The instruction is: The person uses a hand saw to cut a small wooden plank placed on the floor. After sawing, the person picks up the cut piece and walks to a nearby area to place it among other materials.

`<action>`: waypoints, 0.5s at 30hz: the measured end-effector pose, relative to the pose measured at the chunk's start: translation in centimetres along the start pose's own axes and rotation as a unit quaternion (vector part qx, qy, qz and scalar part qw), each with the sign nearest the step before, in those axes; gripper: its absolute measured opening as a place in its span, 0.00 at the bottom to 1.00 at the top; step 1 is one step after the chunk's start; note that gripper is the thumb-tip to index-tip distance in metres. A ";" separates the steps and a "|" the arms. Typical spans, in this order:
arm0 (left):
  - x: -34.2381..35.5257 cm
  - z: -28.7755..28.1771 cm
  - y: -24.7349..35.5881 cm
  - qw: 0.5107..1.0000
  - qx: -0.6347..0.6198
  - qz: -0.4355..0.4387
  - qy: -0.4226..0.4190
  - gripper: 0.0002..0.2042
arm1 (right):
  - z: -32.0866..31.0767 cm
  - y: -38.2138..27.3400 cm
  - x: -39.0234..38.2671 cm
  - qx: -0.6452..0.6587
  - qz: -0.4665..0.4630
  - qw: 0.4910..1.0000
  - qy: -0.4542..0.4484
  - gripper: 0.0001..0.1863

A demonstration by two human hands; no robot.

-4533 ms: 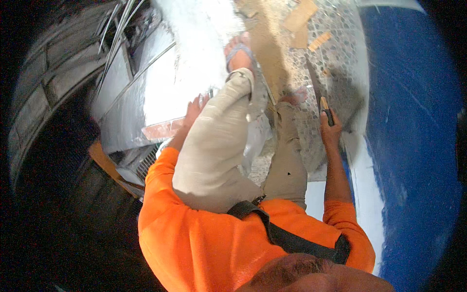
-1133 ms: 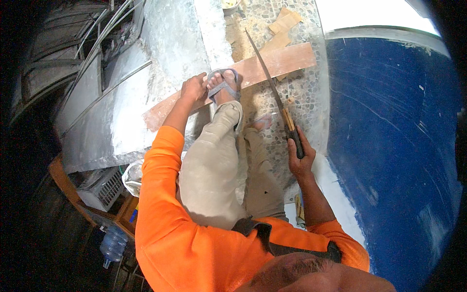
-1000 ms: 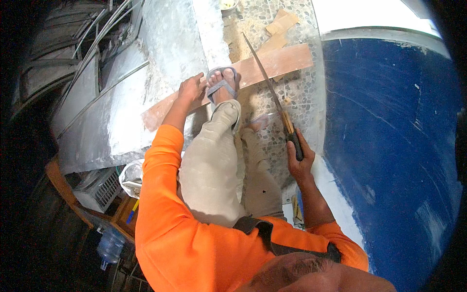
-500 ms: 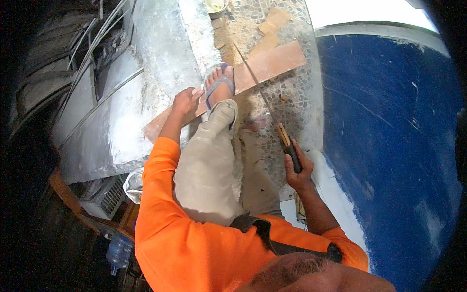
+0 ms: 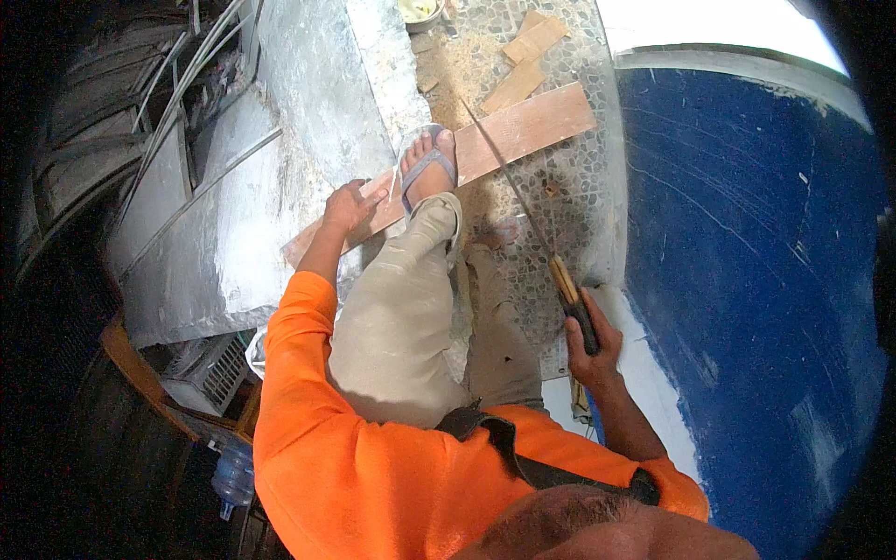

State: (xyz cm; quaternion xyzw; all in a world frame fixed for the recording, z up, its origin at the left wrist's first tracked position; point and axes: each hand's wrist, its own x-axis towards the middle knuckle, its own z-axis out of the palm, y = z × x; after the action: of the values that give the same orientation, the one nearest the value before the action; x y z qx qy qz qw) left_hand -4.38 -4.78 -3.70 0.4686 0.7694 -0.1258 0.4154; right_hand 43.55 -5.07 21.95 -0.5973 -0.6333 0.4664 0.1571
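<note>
A reddish-brown wooden board (image 5: 527,128) lies at a slant across the grey ledge, its right end reaching out over the pebbled floor. My left hand (image 5: 349,207) grips the board near its left end, fingers over the face. Beside that hand, my sandalled foot (image 5: 430,170) presses down on the board. My right hand (image 5: 595,343) is closed around the dark handle of a handsaw (image 5: 532,219). The thin blade slants up and left, crossing the board just right of the foot. Whether its teeth are inside a cut is too small to tell.
Cut wood pieces (image 5: 525,63) and sawdust lie on the pebbled floor beyond the board. A bowl (image 5: 420,13) stands at the far edge. To the right rises a blue surface (image 5: 737,215); at left are a grey ledge (image 5: 308,103), a plastic crate (image 5: 217,375) and a water bottle (image 5: 232,478).
My right hand has drawn the saw back, toward me and to the right. My left hand and foot keep their places on the board; the whole view has shifted slightly.
</note>
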 end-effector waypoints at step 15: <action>-1.6 -1.3 0.5 0.997 0.046 -0.053 -0.033 0.47 | 6.8 1.1 8.6 0.046 0.004 0.999 0.015 0.28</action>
State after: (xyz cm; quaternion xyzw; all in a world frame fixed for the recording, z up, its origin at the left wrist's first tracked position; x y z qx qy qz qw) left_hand -4.32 -4.73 -1.58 0.4410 0.7728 -0.1983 0.4111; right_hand 37.00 -0.23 14.49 -0.5987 -0.6067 0.4866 0.1916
